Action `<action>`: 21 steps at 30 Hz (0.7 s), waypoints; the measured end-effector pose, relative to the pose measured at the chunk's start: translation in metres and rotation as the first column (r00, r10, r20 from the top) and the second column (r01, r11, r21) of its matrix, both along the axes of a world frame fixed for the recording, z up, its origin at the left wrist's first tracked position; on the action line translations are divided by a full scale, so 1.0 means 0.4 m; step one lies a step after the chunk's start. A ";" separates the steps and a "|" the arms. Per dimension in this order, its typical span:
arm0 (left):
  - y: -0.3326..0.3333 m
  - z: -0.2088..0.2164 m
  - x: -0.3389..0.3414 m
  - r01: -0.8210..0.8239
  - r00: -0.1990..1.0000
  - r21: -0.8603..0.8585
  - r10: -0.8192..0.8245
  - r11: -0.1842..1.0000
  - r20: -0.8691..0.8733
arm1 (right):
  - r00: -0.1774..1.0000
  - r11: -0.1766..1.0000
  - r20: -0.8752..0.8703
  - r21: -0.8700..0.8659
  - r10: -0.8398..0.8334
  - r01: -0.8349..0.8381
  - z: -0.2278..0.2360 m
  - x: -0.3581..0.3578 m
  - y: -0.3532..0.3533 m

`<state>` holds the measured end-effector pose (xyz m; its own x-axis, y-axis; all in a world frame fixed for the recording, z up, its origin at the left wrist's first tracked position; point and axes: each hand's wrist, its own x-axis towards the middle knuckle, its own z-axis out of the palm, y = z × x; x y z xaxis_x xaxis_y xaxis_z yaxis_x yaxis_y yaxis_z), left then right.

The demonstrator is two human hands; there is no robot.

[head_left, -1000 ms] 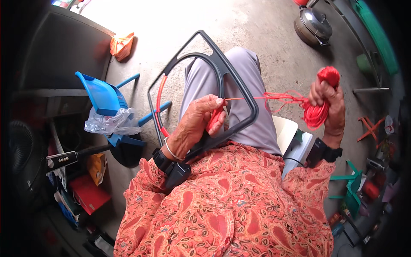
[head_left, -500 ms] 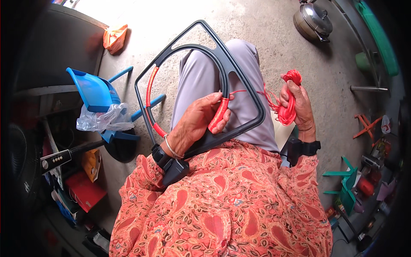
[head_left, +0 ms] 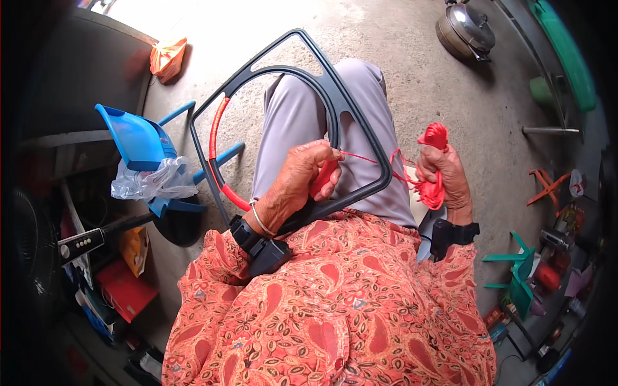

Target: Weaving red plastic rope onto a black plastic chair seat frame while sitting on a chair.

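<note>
Clamping the lower curve of a dark plastic frame (head_left: 358, 122), the left hand (head_left: 297, 183) keeps its grip closed around the inner ring where red cord (head_left: 216, 136) is wound. A strand runs taut to the right hand (head_left: 446, 175), whose grip is closed on a bundle of red cord (head_left: 432, 161). The frame rests across the person's lap; a blue plastic chair (head_left: 138, 143) stands left on the concrete floor (head_left: 412, 51).
</note>
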<state>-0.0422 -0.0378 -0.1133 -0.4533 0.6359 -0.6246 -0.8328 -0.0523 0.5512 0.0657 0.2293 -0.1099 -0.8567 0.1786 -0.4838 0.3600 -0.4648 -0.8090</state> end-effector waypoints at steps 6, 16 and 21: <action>-0.006 -0.011 0.003 0.029 0.998 0.074 -0.033 0.997 0.056 | 0.984 0.977 0.074 0.129 0.160 -0.168 0.058 -0.061 -0.108; -0.011 -0.007 -0.003 0.067 0.993 0.184 -0.084 0.981 0.087 | 0.962 0.863 0.028 0.435 0.273 -0.257 0.082 -0.105 -0.164; -0.014 -0.008 -0.008 0.130 0.991 0.161 -0.130 0.978 -0.007 | 0.972 0.863 -0.012 0.463 0.234 -0.202 0.069 -0.099 -0.181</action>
<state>-0.0454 -0.0435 -0.1166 -0.3583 0.7814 -0.5110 -0.8400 -0.0309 0.5418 0.0260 0.1570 -0.0825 -0.9262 0.1705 -0.3362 0.3482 0.0455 -0.9363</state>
